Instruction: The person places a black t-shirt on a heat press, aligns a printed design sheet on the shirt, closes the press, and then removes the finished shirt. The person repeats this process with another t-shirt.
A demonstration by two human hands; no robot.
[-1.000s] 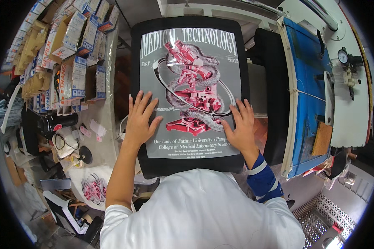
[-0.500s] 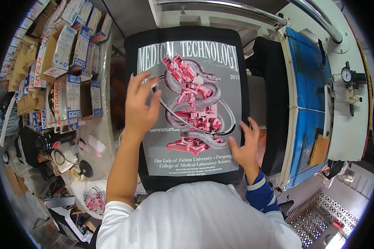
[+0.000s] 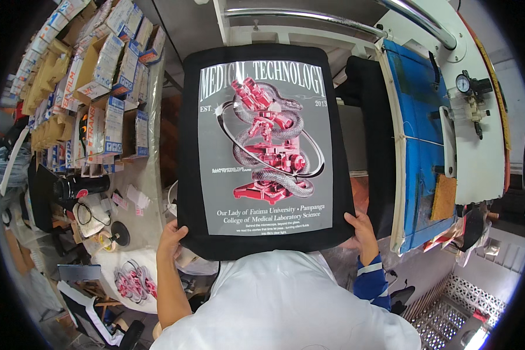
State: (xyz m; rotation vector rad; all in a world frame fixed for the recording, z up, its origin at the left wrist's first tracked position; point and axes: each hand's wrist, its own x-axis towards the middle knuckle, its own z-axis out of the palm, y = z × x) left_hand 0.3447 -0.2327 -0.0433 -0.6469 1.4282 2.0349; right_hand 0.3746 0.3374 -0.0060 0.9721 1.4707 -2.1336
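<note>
Black fabric, likely a shirt (image 3: 189, 192), lies stretched over a rectangular board in front of me. On top rests a grey printed sheet (image 3: 219, 192) with a red microscope, a coiled snake and white lettering. At the fabric's near left corner, my left hand (image 3: 170, 240) pinches the edge, thumb on top. My right hand (image 3: 361, 234) does the same at the near right corner; its fingers are partly hidden under the edge. Both hands are closed on the black fabric.
A press head with a blue panel (image 3: 420, 122) stands to the right, with a pressure gauge (image 3: 462, 83) beyond it. Chrome bars (image 3: 297, 14) cross the far side. Several cardboard boxes (image 3: 102, 73) are stacked at left. Another printed piece (image 3: 135, 281) lies at the lower left.
Both hands have left the printed sheet, moved toward me and outward, and closed on the fabric's near corners. The sheet now lies flatter, its left lettering uncovered.
</note>
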